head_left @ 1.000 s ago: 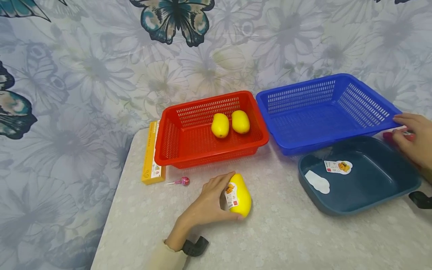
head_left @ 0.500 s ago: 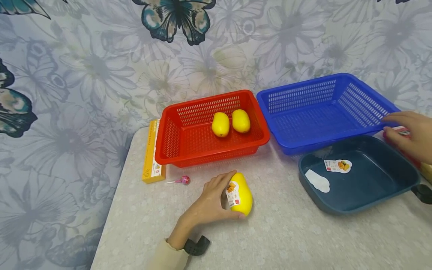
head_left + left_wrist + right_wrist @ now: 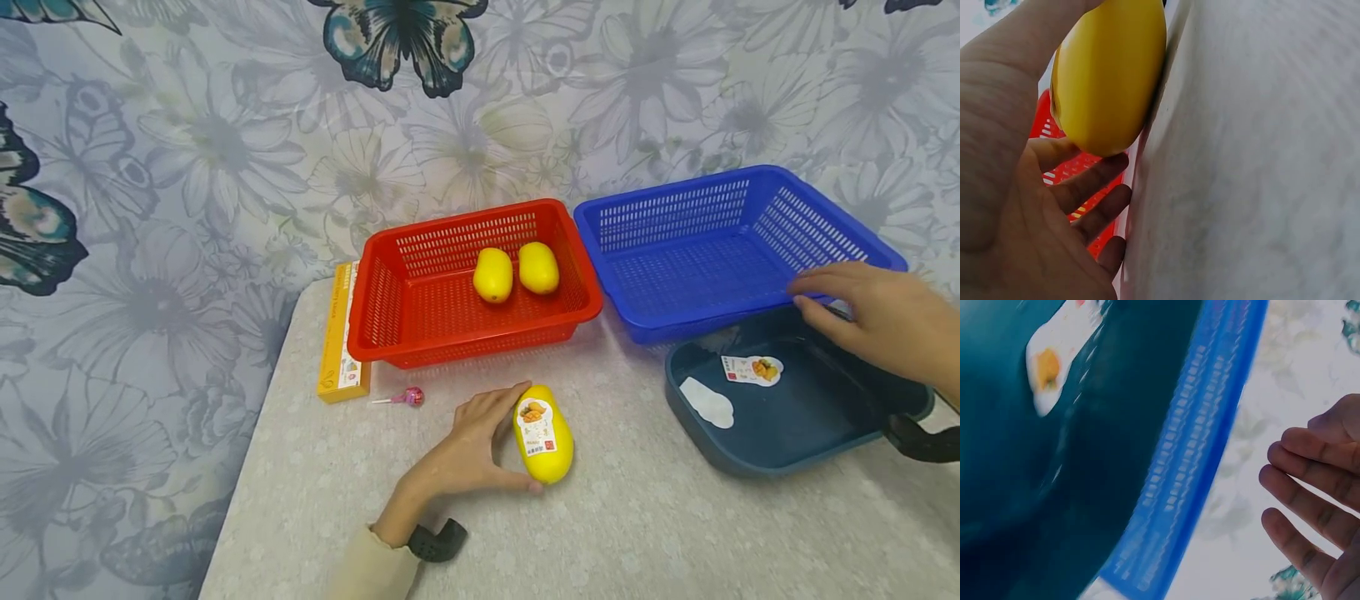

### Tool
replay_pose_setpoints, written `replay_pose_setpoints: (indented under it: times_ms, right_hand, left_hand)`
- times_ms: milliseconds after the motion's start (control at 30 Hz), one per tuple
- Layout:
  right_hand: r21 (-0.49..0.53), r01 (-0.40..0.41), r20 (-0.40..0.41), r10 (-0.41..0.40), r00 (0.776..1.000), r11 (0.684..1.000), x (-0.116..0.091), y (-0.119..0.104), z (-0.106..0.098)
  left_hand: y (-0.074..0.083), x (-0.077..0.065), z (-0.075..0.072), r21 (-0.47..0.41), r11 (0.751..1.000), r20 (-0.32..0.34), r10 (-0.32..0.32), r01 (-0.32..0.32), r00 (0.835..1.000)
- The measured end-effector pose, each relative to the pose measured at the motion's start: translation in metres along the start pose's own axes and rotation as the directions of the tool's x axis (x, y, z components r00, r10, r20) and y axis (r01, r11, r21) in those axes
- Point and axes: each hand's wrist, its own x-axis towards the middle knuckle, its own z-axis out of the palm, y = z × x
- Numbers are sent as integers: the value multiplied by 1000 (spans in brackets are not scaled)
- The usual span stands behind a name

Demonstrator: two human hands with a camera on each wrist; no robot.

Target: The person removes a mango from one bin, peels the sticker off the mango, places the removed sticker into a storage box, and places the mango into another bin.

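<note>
A yellow mango [image 3: 553, 467] with a white picture label lies on the table. My left hand [image 3: 474, 450] curves around its left side, thumb at the near end and forefinger at the far end; in the left wrist view the mango [image 3: 1110, 75] sits between thumb and fingers. My right hand [image 3: 885, 317] is over the dark teal basin [image 3: 817, 417], fingertips overlapping the front rim of the blue basket [image 3: 675, 321]. Fingers loosely spread, that hand [image 3: 1316, 481] holds nothing in the right wrist view. A mango-picture label [image 3: 752, 370] and a white blank-faced label [image 3: 707, 403] lie in the basin.
Two more mangoes [image 3: 493, 275] rest in the red basket [image 3: 450, 346] at the back. Left of it stands a yellow box [image 3: 336, 350], with a lollipop [image 3: 412, 397] nearby. A patterned wall cloth [image 3: 225, 167] rises behind the table [image 3: 615, 533].
My right hand has moved left, from beside the blue basket's right end to over the basin. The mango has turned, its label facing up more. My left hand has barely moved.
</note>
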Motion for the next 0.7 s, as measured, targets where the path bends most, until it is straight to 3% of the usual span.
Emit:
replay_pose_setpoints:
  times_ms: [200,500,700]
  right_hand:
    - [80,50,46,-53,998,996,6,-31,0]
    - [162,199,-20,-198,980,967,20,-74,9]
    - [179,319,-76,-310,948,931,28,-99,14]
  left_hand:
    - [-2,1,3,1,1000,-12,7,-7,1000]
    - [-3,1,6,-33,999,-6,-7,7,1000]
    - [-3,1,7,-26,1000,-22,8,-8,1000]
